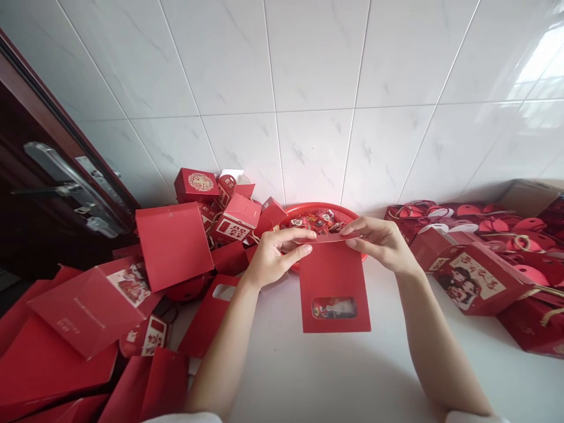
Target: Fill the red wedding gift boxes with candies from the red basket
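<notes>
You have both hands near the centre of the frame, at the top edge of a flat-fronted red box (335, 270). Your left hand (269, 258) pinches the flap at its left end between thumb and fingers, and your right hand (382, 242) pinches the right end the same way, fingers bent and nearly closed. The box hangs upright below your fingertips, slightly right of centre; its rounded window (333, 308) shows something inside, too small to make out. Just behind it, a red basket (317, 205) holds wrapped packets (325, 218). A jumble of red cartons (174, 247) fills the left side; finished-looking gift boxes (482, 279) crowd the right edge of the white table (335, 382).
</notes>
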`<state>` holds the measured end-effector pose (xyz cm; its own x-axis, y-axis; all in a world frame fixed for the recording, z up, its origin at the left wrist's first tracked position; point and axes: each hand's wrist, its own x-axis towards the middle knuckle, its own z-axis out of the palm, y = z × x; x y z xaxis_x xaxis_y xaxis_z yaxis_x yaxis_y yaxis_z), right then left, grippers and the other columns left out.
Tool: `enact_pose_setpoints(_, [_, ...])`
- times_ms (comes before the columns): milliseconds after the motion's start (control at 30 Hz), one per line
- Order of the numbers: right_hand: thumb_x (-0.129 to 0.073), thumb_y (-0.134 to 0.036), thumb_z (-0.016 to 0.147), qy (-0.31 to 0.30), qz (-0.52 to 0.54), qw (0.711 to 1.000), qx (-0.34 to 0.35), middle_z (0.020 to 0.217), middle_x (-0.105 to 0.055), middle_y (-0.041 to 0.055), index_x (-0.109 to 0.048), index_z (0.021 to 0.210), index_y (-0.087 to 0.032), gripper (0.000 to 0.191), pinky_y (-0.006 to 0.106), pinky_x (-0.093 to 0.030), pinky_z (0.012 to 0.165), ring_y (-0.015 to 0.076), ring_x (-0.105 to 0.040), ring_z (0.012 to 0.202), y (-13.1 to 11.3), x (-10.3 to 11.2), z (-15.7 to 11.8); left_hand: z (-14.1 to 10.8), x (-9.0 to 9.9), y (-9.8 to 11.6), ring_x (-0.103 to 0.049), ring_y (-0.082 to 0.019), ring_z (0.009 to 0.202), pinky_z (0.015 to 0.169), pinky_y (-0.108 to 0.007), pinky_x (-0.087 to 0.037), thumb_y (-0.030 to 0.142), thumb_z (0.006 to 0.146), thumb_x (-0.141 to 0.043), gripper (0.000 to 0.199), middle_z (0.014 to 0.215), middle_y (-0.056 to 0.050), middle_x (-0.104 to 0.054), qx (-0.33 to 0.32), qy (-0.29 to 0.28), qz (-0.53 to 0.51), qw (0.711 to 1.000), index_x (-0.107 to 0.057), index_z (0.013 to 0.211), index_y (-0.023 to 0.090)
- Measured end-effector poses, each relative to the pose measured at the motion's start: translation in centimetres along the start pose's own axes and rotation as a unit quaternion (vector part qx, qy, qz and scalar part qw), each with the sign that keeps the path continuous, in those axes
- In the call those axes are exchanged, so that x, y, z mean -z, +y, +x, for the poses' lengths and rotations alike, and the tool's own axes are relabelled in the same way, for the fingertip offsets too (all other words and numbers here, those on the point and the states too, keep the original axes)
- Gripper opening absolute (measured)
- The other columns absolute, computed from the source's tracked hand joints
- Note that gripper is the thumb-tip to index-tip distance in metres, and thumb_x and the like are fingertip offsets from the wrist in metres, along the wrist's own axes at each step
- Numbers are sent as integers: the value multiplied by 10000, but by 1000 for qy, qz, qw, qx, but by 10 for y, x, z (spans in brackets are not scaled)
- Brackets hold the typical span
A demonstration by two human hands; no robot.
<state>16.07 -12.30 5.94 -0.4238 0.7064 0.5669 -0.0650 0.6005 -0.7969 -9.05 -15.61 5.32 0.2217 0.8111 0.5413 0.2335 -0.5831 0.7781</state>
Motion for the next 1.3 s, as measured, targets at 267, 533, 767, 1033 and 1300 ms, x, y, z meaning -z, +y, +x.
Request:
enact_pose_setpoints(267, [-745,-453,877,25,-4,999,-34,922,-757,61,-760,927,-239,220,315,-579,627,202,-698,767,-1,-2,1,3,-1,2,-772,-183,786,715,-250,-632,190,804,-720,103,900,-50,-816,-41,27,-4,999,-803,864,185])
enact_pose_setpoints(533, [-690,-405,924,-1,-21,998,-51,764,-706,29,-759,908,-213,206,244,-534,523,157,-665,645,-9,-8,1,2,4,3,-721,-149,661,578,-225,-580,166,770,-682,179,892,-52,-808,-59,5,-1,998,-801,903,176])
enact_pose_setpoints(767, [-678,-429,928,16,-62,997,-31,758,-698,34,-760,891,-221,227,267,-517,519,160,-628,629,-10,-7,1,2,2,2,-745,-206,853,708,-273,-606,335,810,-757,288,1039,-81,-795,21,31,-24,999,-784,1054,186])
enact_pose_setpoints(1033, [-701,-510,894,25,-44,998,-45,773,-706,54,-753,867,-219,297,295,-524,531,189,-641,656,-11,-6,0,3,1,8,-715,-199,760,710,-289,-587,423,872,-702,282,836,-56,-776,53,-12,-16,998,-784,909,156])
enact_pose_setpoints(1300, [-681,-545,899,-4,-22,998,-63,757,-680,49,-714,800,-200,360,303,-510,568,185,-623,665,-14,3,-8,1,-1,8,-614,-141,602,565,-233,-508,419,850,-734,255,654,-3,-682,17,21,5,1000,-786,870,171])
